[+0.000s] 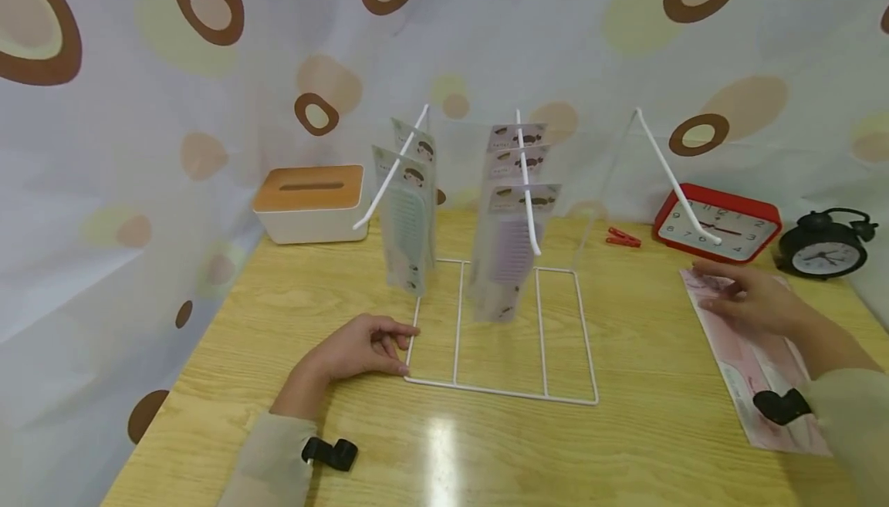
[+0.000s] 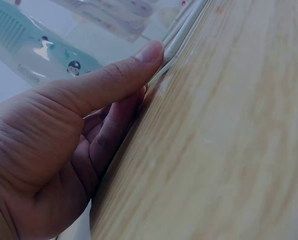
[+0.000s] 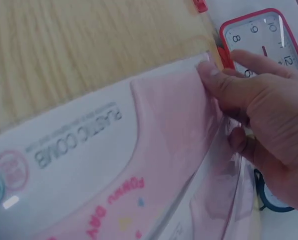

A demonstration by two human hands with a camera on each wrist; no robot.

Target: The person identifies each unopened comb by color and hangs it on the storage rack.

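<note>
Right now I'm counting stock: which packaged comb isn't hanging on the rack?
The pink comb pack lying flat on the table under the right hand; the green and purple packs hang from the white rack.
</note>
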